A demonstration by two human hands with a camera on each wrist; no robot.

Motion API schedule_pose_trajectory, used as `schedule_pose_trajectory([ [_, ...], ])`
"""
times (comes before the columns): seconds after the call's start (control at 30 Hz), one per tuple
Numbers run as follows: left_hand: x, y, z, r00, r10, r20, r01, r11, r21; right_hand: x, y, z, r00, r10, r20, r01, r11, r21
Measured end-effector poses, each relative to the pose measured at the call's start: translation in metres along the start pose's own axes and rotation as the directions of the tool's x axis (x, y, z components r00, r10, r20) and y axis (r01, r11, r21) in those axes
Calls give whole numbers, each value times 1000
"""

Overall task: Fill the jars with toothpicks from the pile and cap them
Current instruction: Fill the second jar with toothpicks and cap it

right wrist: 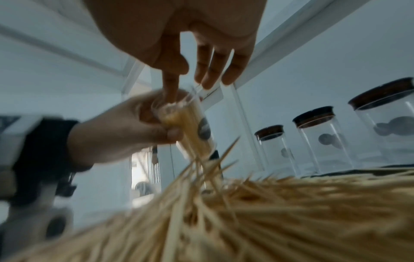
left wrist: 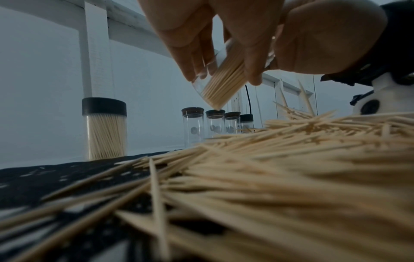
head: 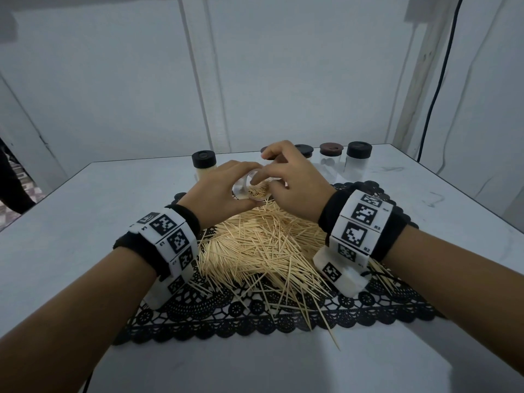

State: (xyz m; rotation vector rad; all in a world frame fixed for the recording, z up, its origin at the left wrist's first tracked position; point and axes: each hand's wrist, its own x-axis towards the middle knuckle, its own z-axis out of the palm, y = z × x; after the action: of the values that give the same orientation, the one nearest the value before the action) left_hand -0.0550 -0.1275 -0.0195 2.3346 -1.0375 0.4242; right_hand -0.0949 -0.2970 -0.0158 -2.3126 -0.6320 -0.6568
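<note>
Jar, tilted above the pile, is gripped by left hand, right hand fingers loosely spread at its open rim, capped jars beyond.

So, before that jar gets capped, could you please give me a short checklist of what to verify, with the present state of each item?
1. Jar held securely: ok. The left hand grips the open jar, tilted.
2. Toothpicks seated: cannot tell. The right hand has its index finger in the mouth, on the toothpicks inside.
3. Jar full: cannot tell; a clear gap shows along one wall.
4. Mouth clear for a cap: not ok; the finger is in it.
5. Cap ready: cannot tell; no loose cap is visible.
6. Supply left: ok. The toothpick pile lies on the black lace mat.
</note>
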Motion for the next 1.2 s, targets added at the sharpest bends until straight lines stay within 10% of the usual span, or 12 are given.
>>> schedule_pose_trajectory([
  [0.3, 0, -2, -2, 994, -108, 35, 109, 994, -24, -1, 9, -45, 949, 216, 231, -208, 976, -60],
  [0.43, 0, -2, -1, 991, -122, 63, 124, 992, -28, -5, 13, -61, 708, 364, 605, -78, 892, -445],
  [0.57, 0, -1, -1, 989, -128, 75, 130, 991, -21, -14, 19, -50, 557, 469, 686, 34, 812, -583],
  [1.2, 0, -2, 0, 988, -128, 84, 130, 991, -12, -7, 14, -18, 645, 434, 629, -11, 828, -561],
])
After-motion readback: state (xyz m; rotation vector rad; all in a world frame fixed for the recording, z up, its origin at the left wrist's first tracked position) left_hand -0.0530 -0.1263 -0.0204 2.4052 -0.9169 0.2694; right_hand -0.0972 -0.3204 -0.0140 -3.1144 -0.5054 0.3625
